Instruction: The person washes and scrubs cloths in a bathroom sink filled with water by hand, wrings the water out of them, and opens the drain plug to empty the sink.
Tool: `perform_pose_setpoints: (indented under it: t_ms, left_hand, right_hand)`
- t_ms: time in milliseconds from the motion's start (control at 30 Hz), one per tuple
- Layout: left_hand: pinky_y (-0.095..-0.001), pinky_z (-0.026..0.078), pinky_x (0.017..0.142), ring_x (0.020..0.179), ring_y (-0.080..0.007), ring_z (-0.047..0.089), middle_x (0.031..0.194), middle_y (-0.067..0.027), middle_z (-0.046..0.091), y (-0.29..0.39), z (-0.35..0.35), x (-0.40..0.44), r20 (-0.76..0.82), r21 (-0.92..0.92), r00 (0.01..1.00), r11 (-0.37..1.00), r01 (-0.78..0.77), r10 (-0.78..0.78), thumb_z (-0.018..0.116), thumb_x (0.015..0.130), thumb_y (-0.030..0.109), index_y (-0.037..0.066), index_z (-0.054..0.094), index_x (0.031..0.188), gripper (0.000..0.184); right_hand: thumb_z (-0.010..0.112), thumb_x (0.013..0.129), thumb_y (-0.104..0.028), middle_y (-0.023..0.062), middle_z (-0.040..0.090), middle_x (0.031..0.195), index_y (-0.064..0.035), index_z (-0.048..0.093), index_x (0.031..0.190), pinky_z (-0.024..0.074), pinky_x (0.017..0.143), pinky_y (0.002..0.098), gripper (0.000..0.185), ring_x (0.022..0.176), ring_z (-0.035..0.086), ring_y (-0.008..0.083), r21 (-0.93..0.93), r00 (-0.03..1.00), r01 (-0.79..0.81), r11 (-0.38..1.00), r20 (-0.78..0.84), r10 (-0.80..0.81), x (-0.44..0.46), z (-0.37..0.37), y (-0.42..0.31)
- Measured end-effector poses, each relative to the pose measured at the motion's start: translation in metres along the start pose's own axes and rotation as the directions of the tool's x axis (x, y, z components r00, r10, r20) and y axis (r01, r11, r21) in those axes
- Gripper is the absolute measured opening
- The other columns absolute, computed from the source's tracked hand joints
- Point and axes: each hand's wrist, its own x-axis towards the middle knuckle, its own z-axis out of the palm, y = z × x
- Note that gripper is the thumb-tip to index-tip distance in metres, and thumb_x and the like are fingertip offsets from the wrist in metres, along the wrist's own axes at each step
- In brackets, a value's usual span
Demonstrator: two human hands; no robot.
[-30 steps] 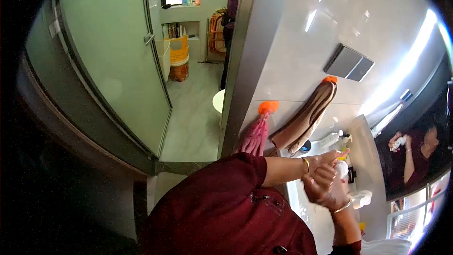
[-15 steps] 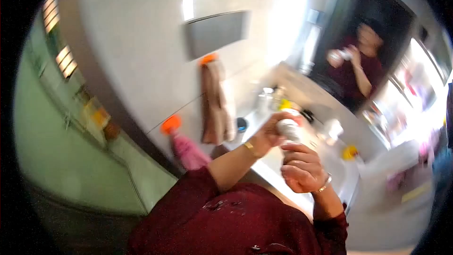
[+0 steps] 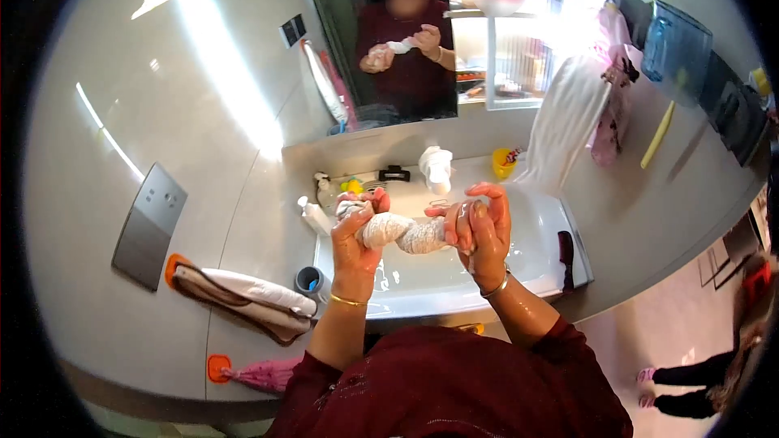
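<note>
View swung toward basin (image 3: 410, 280); left hand (image 3: 355, 247), right hand (image 3: 484, 237) farther apart along cloth (image 3: 418, 237).

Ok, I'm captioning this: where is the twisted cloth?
The twisted cloth is near the centre of the head view, held between left hand and right hand over the white basin.

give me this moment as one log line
left grip: holds twisted white cloth | right grip: holds other end | cloth: above sink
</note>
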Motion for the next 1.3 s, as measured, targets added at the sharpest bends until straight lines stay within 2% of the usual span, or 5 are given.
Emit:
perform_pose_setpoints:
  t_ms: [233, 400, 633, 833, 1300]
  left_hand:
    - [-0.0363, 0.050, 0.076, 0.079, -0.0192, 0.057, 0.089, -0.0068, 0.045, -0.007, 0.057, 0.001, 0.439, 0.480, 0.893, 0.812, -0.330, 0.104, 0.060, 0.063, -0.016, 0.009, 0.045, 0.087, 0.038]
    - [-0.0300, 0.048, 0.056, 0.063, -0.0149, 0.055, 0.082, -0.0071, 0.048, -0.030, 0.079, 0.013, 0.782, 0.596, 0.621, 0.365, -0.715, -0.059, 0.072, 0.060, -0.006, 0.008, 0.047, 0.079, 0.035]
    - [-0.0287, 0.036, 0.046, 0.055, -0.0194, 0.049, 0.067, -0.0043, 0.047, -0.068, 0.096, 0.024, 0.864, 0.411, 0.308, 0.203, -0.889, -0.398, 0.069, 0.056, 0.004, 0.010, 0.050, 0.062, 0.020]
    - [-0.0300, 0.037, 0.045, 0.053, -0.0189, 0.048, 0.063, -0.0041, 0.042, -0.106, 0.075, 0.040, 0.745, 0.349, 0.161, 0.173, -0.921, -0.647, 0.058, 0.050, 0.002, 0.008, 0.046, 0.060, 0.017]
    - [-0.0386, 0.042, 0.080, 0.095, -0.0281, 0.052, 0.093, -0.0096, 0.057, -0.182, -0.024, 0.077, 0.225, 0.408, 0.282, -0.172, -0.896, -0.933, 0.060, 0.069, 0.002, 0.007, 0.057, 0.092, 0.024]
  right_hand:
    - [0.041, 0.089, -0.012, -0.0009, 0.038, 0.059, -0.0073, 0.041, 0.104, 0.0514, 0.073, 0.0433, 0.015, 0.057, 0.044, 0.0115, 0.500, 0.912, -0.176, 0.848, -0.241, 0.331, 0.026, -0.052, 0.023]
    - [0.049, 0.089, -0.013, -0.0038, 0.038, 0.059, -0.0081, 0.047, 0.095, 0.0486, 0.063, 0.0333, 0.008, 0.052, 0.042, 0.0082, 0.558, 0.760, -0.446, 0.700, -0.177, 0.625, 0.039, -0.087, 0.073]
    - [0.051, 0.085, -0.014, 0.0009, 0.044, 0.062, -0.0072, 0.052, 0.088, 0.0508, 0.051, 0.0340, 0.007, 0.051, 0.047, 0.0120, 0.192, 0.623, -0.768, 0.611, 0.002, 0.783, 0.100, -0.092, 0.080]
    - [0.047, 0.082, -0.011, 0.0117, 0.059, 0.072, -0.0029, 0.056, 0.083, 0.0464, 0.055, 0.0314, 0.012, 0.059, 0.058, 0.0170, -0.510, 0.825, -0.462, 0.725, 0.053, 0.563, 0.122, -0.103, 0.066]
    - [0.051, 0.082, -0.010, 0.0209, 0.057, 0.062, -0.0038, 0.048, 0.090, 0.0444, 0.052, 0.0455, 0.010, 0.059, 0.057, 0.0397, -0.884, 0.949, 0.110, 0.454, 0.229, 0.218, 0.103, -0.121, 0.119]
